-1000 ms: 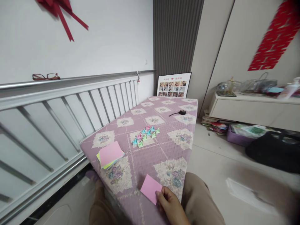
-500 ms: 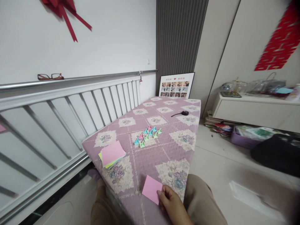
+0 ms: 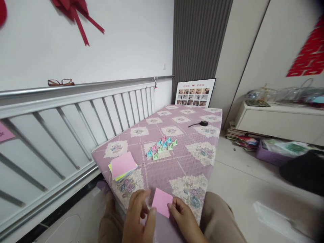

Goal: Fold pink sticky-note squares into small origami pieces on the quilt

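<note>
- From where I stand, the right hand [image 3: 182,213] pinches 1 pink paper square [image 3: 162,201] by its right edge, above the near end of a flower-patterned table [image 3: 174,166].
- The left hand [image 3: 138,216] is just beside it, thumb and fingers apart; I cannot tell if it touches.
- About 10 small pointed pieces [image 3: 164,144], perhaps folded paper, look finished, grouped mid-table.
- The held square looks flat, seemingly unworked; 1 sheet stack [image 3: 123,165] remains.

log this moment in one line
right hand: pinching pink sheet | left hand: open beside it, contact unclear | paper stack: on patterned cloth | folded pieces: grouped farther back
</note>
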Tool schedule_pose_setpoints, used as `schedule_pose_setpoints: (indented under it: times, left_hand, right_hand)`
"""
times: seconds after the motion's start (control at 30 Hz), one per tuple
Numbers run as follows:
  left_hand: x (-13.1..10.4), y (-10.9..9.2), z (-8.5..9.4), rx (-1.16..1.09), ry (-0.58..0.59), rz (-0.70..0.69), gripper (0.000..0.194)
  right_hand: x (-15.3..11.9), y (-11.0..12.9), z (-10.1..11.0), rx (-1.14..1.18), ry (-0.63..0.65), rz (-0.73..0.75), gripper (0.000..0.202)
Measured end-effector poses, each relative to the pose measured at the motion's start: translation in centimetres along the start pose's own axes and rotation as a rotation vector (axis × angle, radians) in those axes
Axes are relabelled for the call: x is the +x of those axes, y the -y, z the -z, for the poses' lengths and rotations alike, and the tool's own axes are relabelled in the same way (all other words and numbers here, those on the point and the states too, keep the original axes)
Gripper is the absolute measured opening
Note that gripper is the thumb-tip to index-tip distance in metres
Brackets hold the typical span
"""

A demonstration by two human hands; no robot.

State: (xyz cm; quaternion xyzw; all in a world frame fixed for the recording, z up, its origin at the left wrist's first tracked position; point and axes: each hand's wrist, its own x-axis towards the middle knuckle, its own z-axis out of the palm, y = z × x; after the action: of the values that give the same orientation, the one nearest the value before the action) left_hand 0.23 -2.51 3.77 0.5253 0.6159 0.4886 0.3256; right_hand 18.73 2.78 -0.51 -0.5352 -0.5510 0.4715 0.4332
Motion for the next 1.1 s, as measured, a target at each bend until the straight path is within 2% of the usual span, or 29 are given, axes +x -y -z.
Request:
schedule_pose_setpoints:
  times: [0.07, 0.13, 0.23, 0.3, 0.5, 0.73, 1.1]
  left_hand:
    - [2.2, 1.0, -1.3, 0.046, 0.037, 0.035, 0.04]
    - [3.4, 2.4, -2.4, 0.063, 0.093, 0.136, 0.04]
    - [4.0, 4.4, -3.7, -0.044, 0.271, 0.239, 0.027]
    - [4.2, 5.1, -4.3, -0.043, 0.301, 0.272, 0.016]
    - [5.3, 5.0, -5.3, -0.006, 0.229, 0.327, 0.019]
    - [5.9, 4.7, -6.0, 0.031, 0.185, 0.359, 0.025]
    - [6.5, 5.5, -7.1, 0.041, 0.159, 0.342, 0.026]
  right_hand:
    - [-0.1, -0.3, 0.1, 0.022, 0.015, -0.012, 0.031]
    - [-0.1, -0.7, 0.3, 0.043, 0.033, -0.018, 0.033]
    - [0.1, -1.2, 0.3, 0.075, 0.058, -0.029, 0.037]
    - [0.5, -1.5, 0.2, 0.107, 0.069, -0.031, 0.039]
    - [1.5, -1.9, 0.2, 0.22, 0.006, -0.033, 0.036]
    - [2.5, -2.6, 0.6, 0.151, -0.05, 0.026, 0.032]
    - [2.9, -3.6, 1.1, 0.162, -0.04, 0.014, 0.029]
